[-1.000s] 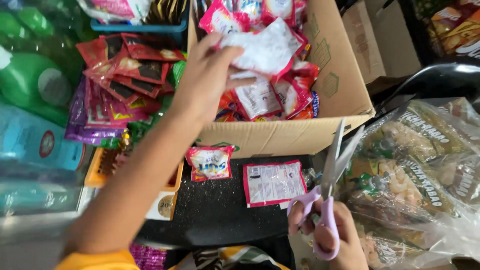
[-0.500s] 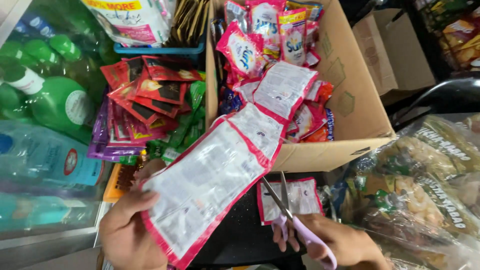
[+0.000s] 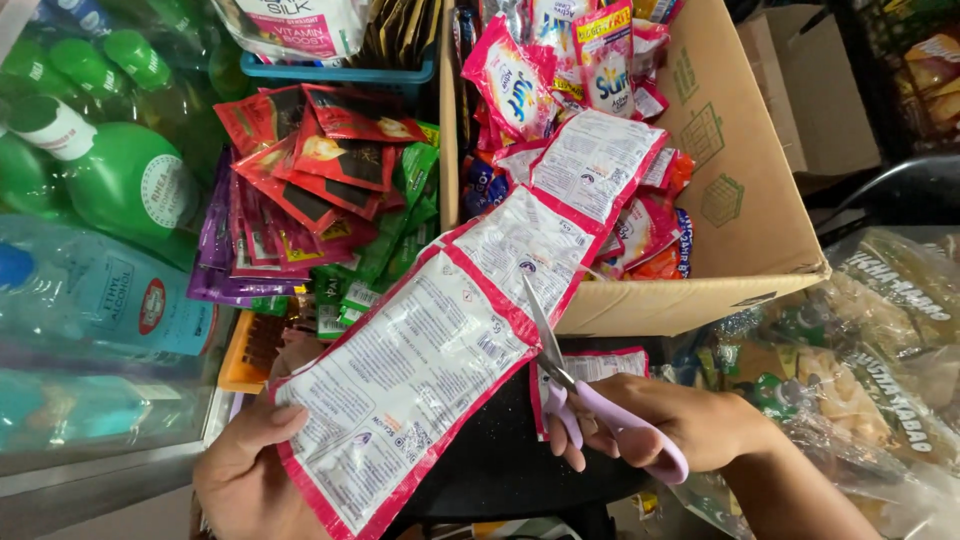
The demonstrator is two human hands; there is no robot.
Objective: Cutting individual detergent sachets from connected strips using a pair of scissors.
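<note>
My left hand [image 3: 255, 480] grips the near end of a strip of joined white sachets with red-pink borders [image 3: 450, 330]. The strip runs diagonally up into an open cardboard box [image 3: 740, 190]. My right hand [image 3: 660, 425] holds scissors with lilac handles [image 3: 585, 395]. Their blades are parted and touch the strip's right edge at the seam between two sachets. One loose sachet [image 3: 600, 368] lies flat on the dark surface under the scissors.
The box holds several pink and red sachets [image 3: 560, 70]. Left of it lie red, purple and green sachet strips [image 3: 310, 190], green bottles [image 3: 120, 170] and clear blue bottles [image 3: 100, 300]. Clear bags of snacks [image 3: 880, 360] sit at the right.
My left hand has pulled the sachet strip out of the box and down toward me. The scissors have swung from upright to the strip's edge, blades parted at a seam.
</note>
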